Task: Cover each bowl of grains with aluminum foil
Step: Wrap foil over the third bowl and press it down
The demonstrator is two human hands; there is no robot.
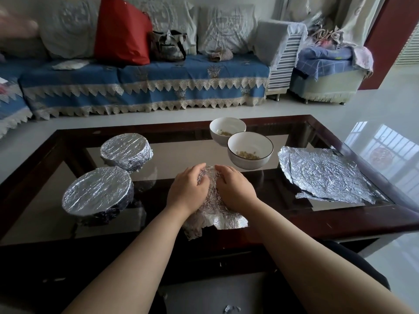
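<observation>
Both my hands press a crinkled foil sheet (212, 214) down over a bowl near the front middle of the glass table; the bowl itself is hidden under the foil. My left hand (188, 189) cups the left side and my right hand (235, 189) cups the right side, fingers curved over the foil. Two foil-covered bowls stand at the left, one nearer (97, 193) and one farther back (126, 151). Two uncovered white bowls with grains stand behind my hands, one close (250, 150) and one farther (227, 130). Loose foil sheets (324, 173) lie flat at the right.
The dark wood frame of the glass coffee table (353, 219) runs along the front and right. A blue-covered sofa (145, 87) with a red bag (121, 30) stands behind the table. Small foil scraps (231, 308) lie on the floor by my knees.
</observation>
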